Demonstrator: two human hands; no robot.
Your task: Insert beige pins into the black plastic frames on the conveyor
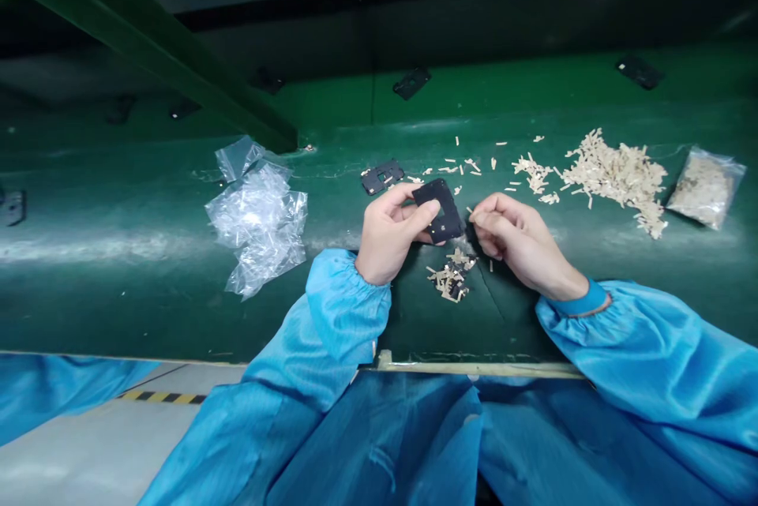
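plastic, we judge, makes the black plate [452, 217] at centre frame light, stiff and best edge-held, our left hand [388, 230] gripping it, our right hand [521, 241] pinching a pale strip [470, 211].

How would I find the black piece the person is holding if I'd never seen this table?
Start with the long green table, then find the person's left hand near the middle, coming out of a shiny blue sleeve. It grips a flat, roughly rectangular black piece. Another black part lies just beyond; only this one is held in a hand.
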